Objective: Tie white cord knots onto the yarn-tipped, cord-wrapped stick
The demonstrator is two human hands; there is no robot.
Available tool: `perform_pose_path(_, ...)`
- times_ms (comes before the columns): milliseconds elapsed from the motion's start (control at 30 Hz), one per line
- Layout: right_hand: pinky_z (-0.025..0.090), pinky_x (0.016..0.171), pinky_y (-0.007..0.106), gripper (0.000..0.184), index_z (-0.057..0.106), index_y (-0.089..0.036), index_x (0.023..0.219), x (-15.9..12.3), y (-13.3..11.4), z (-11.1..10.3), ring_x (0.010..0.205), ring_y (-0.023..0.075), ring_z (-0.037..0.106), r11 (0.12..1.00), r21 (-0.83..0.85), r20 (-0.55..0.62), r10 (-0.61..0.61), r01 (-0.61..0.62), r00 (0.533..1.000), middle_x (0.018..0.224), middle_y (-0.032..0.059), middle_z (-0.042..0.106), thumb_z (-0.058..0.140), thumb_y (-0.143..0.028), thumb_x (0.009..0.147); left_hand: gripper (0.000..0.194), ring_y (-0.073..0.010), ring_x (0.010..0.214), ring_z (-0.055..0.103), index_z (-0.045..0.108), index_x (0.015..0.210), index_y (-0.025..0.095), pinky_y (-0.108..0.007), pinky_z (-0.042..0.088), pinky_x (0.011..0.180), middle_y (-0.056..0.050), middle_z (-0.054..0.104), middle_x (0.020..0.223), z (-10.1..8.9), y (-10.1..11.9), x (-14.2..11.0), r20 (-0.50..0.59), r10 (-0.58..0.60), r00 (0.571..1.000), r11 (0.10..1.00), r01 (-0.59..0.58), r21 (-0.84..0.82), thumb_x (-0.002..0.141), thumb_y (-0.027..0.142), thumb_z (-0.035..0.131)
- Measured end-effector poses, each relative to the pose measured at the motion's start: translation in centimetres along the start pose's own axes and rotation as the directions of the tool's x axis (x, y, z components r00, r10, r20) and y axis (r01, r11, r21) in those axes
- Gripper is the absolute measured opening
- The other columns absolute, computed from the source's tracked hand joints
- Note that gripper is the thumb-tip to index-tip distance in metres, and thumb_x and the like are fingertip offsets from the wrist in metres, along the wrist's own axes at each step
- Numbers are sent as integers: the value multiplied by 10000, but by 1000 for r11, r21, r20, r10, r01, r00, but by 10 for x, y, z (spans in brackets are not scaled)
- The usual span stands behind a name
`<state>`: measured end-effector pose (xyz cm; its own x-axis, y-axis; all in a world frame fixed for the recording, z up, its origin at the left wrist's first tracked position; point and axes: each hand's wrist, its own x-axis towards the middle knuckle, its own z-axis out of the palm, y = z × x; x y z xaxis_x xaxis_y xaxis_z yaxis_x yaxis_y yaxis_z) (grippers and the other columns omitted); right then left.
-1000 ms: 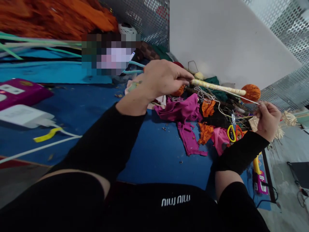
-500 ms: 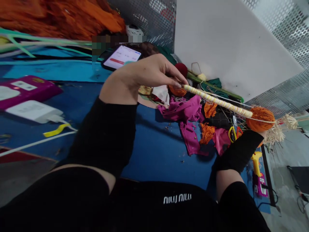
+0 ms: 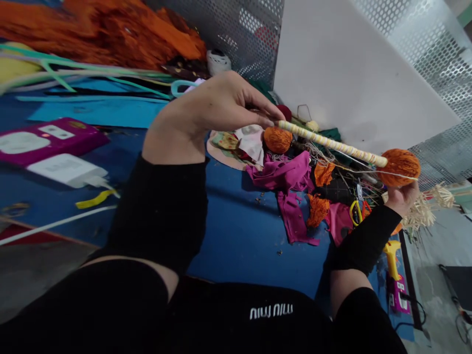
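Note:
My left hand pinches the near-left end of a stick wrapped in pale yellow and white yarn. The stick slants down to the right in the air above the blue table. At its right end is an orange yarn ball, with the fingers of my right hand curled under and behind it. A loose pale strand crosses the front of that ball and runs left below the stick. Just under my left fingertips lies a second orange ball.
Magenta cloth scraps, yellow-handled scissors and orange scraps lie beneath the stick. A yellow glue gun rests at the right edge. To the left are a purple power strip and white charger. A white panel stands behind.
The view has shifted slightly. The left end of the stick is a little higher and further left, and more of my right hand shows under the orange ball. Both grips look the same.

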<state>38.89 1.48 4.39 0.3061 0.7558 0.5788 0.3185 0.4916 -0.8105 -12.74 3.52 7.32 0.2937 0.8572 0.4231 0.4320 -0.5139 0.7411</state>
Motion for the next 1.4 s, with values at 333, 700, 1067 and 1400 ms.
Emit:
perform_pose_path(333,529,711,361,299,745,-341,883,-19,-11,23,734,155,587,987,-130,6,100,-98,995,979,6,748,875,-326,615,377,-225,971,747,865,1098,222,-293,633,878,39,831,917,9,-3,1,-254,-41,966,993,12,-116,788,391,731)
perform_pose_path(700,321,1220,644,192,735,-217,1018,-31,-32,112,1232,318,607,749,-652,-257,-366,119,894,1196,157,700,560,-260,952,416,-138,767,686,796,1216,193,-340,560,712,-39,826,945,61,4,21,-128,-214,968,881,135,-454,846,330,661)
perform_pose_path(1067,571,797,333,341,633,-239,812,-90,-49,214,717,138,601,968,-125,388,-155,219,909,744,-27,618,578,-509,1013,264,-221,726,745,845,1201,205,-372,585,633,-105,809,872,93,30,12,-7,-170,985,924,157,-348,976,238,713)
perform_pose_path(1400,599,871,398,467,532,-244,689,-99,-66,231,692,137,607,840,468,81,-349,273,934,689,-38,504,607,-578,1007,191,-150,746,710,852,982,132,-251,581,734,-56,815,852,119,17,22,-103,-100,990,847,30,-531,872,58,715)
